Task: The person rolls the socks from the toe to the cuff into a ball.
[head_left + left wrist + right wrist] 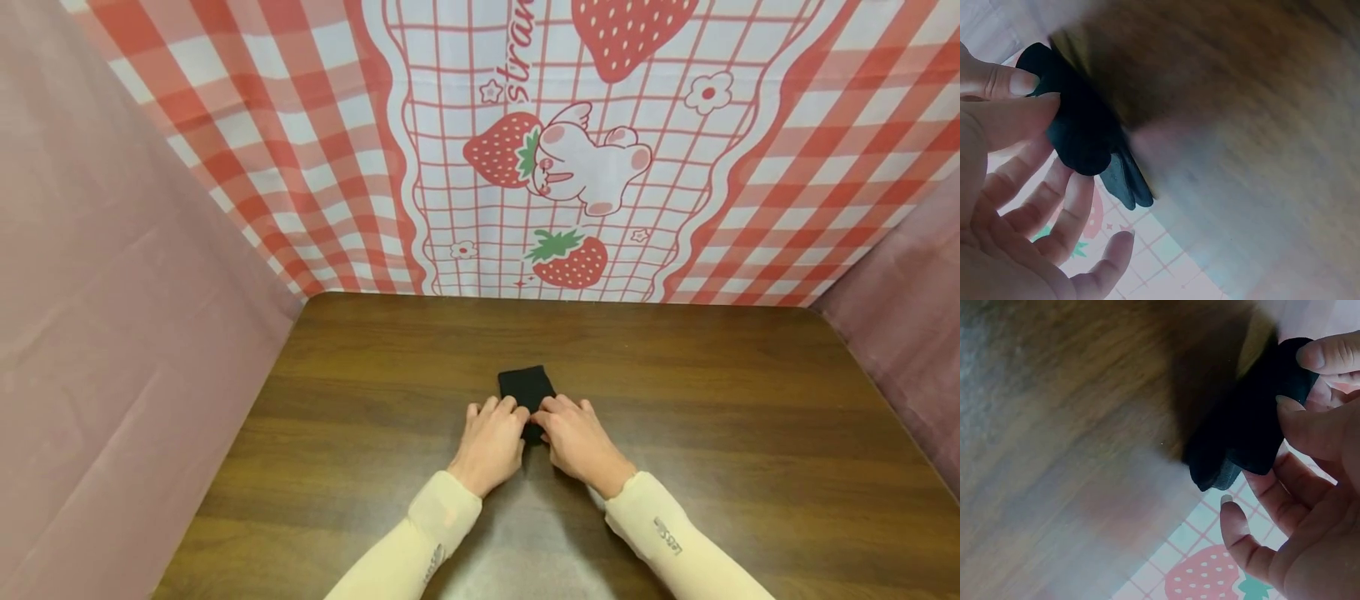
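Observation:
A small folded black cloth (527, 385) lies near the middle of the wooden table, its near end between both hands. With thumb and fingers, my left hand (491, 442) pinches one side of that end. On the opposite side, my right hand (583, 442) pinches it the same way. The left wrist view shows the cloth (1079, 119) bent over at the held end, with loose layers at its far end. In the right wrist view, the thumb lies on the cloth (1247, 419) and fingers reach behind it. Its exact kind cannot be told.
The brown wooden table (360, 367) extends around the hands. A strawberry-print checked curtain (480, 225) hangs along its back edge. Plain pink curtains (150, 333) hang at the left and right sides. Light reflects off the near part of the tabletop.

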Available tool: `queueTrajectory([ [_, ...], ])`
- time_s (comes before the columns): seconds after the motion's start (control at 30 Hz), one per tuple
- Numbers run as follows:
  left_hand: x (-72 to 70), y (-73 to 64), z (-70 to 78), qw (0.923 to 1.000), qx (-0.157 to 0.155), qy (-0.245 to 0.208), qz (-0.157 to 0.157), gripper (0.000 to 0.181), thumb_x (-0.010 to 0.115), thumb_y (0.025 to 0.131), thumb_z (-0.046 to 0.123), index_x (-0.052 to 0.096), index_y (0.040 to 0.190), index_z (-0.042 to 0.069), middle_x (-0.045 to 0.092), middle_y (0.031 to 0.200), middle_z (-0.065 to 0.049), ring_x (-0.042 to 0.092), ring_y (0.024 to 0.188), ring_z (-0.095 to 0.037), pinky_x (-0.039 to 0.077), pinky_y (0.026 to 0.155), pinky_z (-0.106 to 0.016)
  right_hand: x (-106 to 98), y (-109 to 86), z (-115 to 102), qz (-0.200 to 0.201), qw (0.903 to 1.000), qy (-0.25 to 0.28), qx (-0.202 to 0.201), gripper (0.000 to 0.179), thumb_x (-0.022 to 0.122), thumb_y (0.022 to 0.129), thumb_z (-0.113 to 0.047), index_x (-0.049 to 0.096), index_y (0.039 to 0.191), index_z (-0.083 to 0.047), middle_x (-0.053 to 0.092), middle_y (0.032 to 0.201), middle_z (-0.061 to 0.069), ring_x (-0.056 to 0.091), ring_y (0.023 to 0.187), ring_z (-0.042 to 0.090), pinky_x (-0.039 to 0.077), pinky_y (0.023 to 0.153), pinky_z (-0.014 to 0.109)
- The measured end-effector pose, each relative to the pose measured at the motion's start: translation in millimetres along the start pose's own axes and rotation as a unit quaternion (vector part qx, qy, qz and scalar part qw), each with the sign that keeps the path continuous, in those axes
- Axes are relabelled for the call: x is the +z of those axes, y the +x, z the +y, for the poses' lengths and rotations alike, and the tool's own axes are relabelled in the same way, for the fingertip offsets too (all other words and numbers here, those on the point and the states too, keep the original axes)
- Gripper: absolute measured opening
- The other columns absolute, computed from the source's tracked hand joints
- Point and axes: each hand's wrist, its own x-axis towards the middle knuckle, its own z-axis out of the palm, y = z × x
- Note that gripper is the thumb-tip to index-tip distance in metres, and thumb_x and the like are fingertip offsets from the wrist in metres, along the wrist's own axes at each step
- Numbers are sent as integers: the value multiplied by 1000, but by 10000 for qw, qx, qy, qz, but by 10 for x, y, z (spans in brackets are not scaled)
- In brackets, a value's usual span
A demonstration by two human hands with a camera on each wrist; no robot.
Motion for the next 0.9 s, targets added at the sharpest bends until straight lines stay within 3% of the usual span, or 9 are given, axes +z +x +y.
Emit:
queueTrajectory([
  [0.17,7,-14,-4,9999,38,50,-103,25,80,81,21,71,103,15,63,98,-1,59,91,-20,39,73,-39,-16,-9,-20,-203,9997,21,105,18,74,82,1,74,96,-9,57,87,0,54,84,24,36,66,40],
  [0.4,1,-21,-14,9999,102,100,-5,20,82,77,19,73,95,17,62,89,2,60,85,-17,37,68,-34,-39,-40,-31,-306,9992,162,176,15,76,83,-4,74,97,-8,54,83,-1,54,82,23,36,65,40],
  [0.73,12,-16,-14,9999,71,75,-114,23,82,78,19,73,99,17,62,91,0,61,88,-18,38,69,-35,-41,-54,3,-392,9987,278,176,18,76,84,-9,72,102,-7,67,95,6,57,87,26,42,68,43],
  [0.9,12,-17,-9,9999,42,27,-111,23,82,77,19,73,97,17,63,91,0,61,87,-18,39,68,-34,-38,-62,4,-382,9985,298,247,29,83,79,-16,69,103,-6,68,99,7,58,89,27,41,71,45],
])
